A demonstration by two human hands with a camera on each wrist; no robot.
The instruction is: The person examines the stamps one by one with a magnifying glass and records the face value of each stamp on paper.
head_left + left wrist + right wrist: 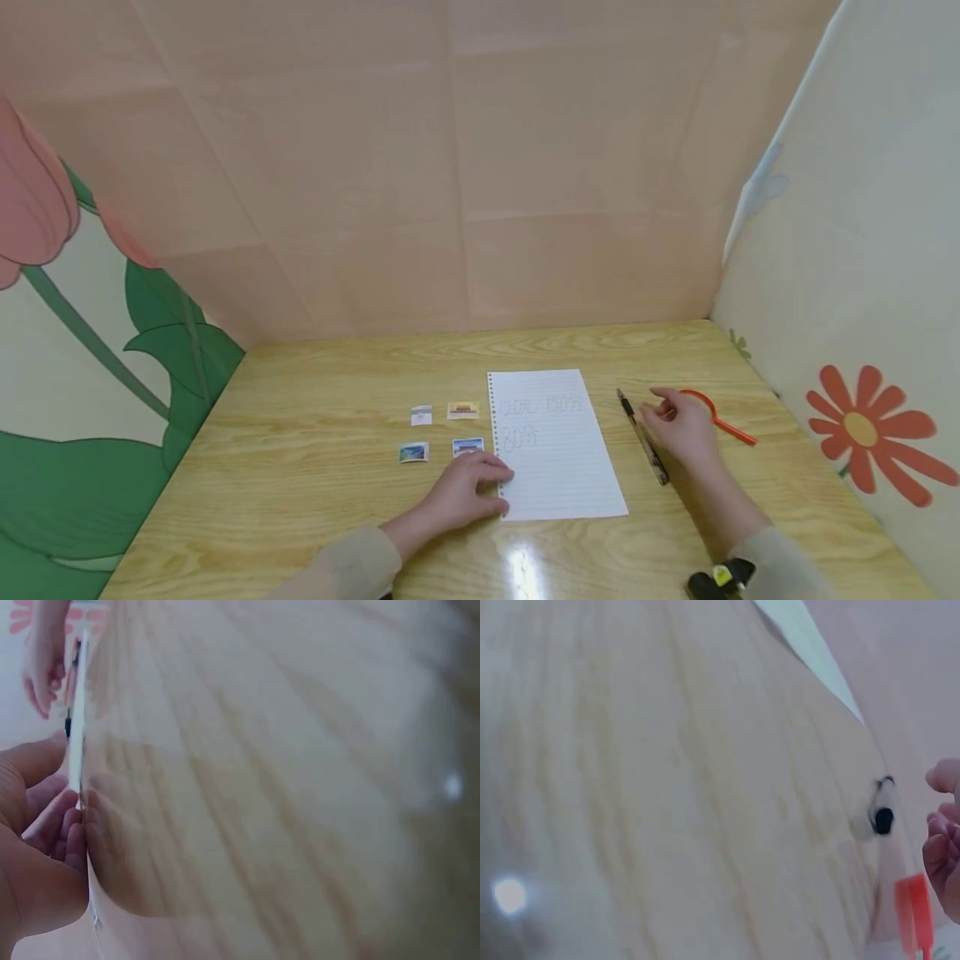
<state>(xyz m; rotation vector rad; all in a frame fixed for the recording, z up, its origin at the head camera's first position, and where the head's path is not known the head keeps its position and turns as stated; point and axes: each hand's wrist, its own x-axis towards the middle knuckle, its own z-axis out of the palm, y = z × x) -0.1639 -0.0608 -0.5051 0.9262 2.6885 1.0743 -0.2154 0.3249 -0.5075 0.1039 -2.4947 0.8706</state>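
Note:
My left hand (pixel 463 490) rests at the left edge of a lined sheet of paper (pixel 558 475), its fingertips touching the punched margin. Handwritten figures stand in the sheet's upper part. One picture stamp (pixel 468 445) lies partly behind that hand. My right hand (pixel 684 429) hovers with loosely bent fingers and nothing in its grasp, between a black pen (pixel 643 439) and a red magnifying glass (pixel 735 432). It hides part of the magnifying glass's round end. In the right wrist view, the red handle (pixel 915 915) and the dark pen end (pixel 883 820) show beside the fingers.
Several more small stamps lie left of the sheet, among them a yellowish one (pixel 462 410), a pale one (pixel 422 415) and a blue-green one (pixel 414 452). The wooden table (pixel 315 467) meets a pink backdrop behind and a flowered wall (pixel 858 429) at right.

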